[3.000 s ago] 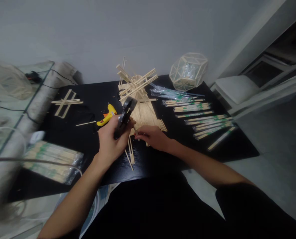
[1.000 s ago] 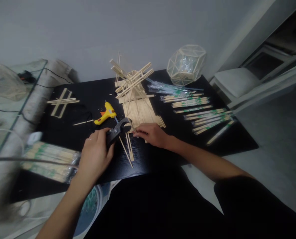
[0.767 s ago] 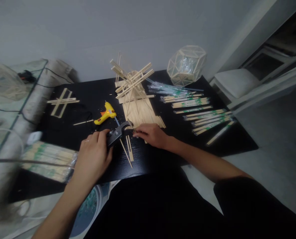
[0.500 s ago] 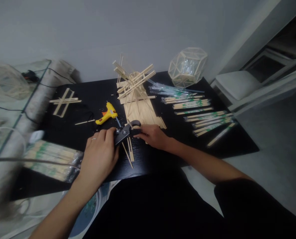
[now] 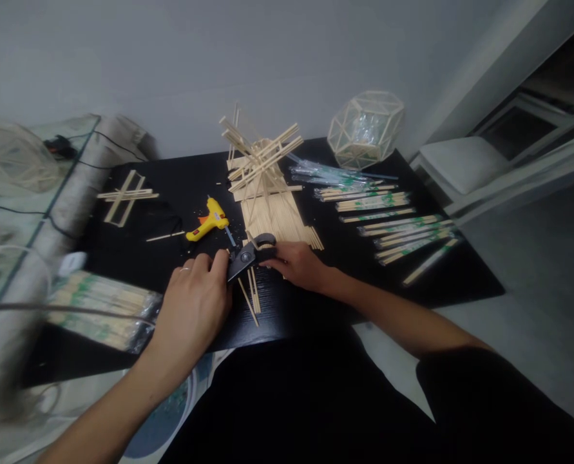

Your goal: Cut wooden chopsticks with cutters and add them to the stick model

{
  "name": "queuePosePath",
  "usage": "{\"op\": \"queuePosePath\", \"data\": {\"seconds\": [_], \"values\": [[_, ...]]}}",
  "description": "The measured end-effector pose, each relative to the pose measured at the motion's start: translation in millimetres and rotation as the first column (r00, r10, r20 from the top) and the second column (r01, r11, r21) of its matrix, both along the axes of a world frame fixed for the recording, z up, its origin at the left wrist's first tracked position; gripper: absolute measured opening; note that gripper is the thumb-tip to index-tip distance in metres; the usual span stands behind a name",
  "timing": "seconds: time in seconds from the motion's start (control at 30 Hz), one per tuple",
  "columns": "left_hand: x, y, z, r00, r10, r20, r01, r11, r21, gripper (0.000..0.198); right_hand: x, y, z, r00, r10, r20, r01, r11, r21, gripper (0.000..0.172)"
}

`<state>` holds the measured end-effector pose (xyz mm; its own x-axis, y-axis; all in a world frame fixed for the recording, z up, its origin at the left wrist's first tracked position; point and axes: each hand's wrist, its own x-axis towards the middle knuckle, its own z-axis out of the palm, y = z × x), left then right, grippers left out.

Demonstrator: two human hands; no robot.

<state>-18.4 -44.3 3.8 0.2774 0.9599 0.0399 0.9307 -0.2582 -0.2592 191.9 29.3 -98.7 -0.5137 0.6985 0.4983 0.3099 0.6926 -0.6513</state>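
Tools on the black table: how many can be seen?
2. The yellow glue gun lies left of the flat stick mat; the black cutter is nearer, in the left hand, its tip by the right hand. Others may hide in the blurred clutter at left.

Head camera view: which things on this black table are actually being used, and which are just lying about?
In use: black cutters in the left hand; right hand at their head; loose bamboo sticks beneath.
Lying about: yellow glue gun; stick windmill model; polyhedron stick frame; wrapped chopsticks; stick cross.

Left hand [image 5: 196, 301], right hand [image 5: 297, 264]: curled, close.
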Motion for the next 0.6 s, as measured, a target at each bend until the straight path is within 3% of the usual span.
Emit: {"op": "queuePosePath", "data": {"seconds": [0.4,0.6], "values": [[-2.2,-3.8,-0.3,0.999,0.025,-0.049,-0.026,0.999,-0.022,0.023,-3.1,-1.3,2.0,1.0,0.016,-0.007,-0.016,1.0,-0.005,0.016],[-8.9,1.1,-4.0,1.0,0.016,0.012,-0.015,1.0,-0.026,0.024,-3.9,-1.6,7.4,1.0,-0.008,0.016,0.008,0.999,-0.042,0.015]]}}
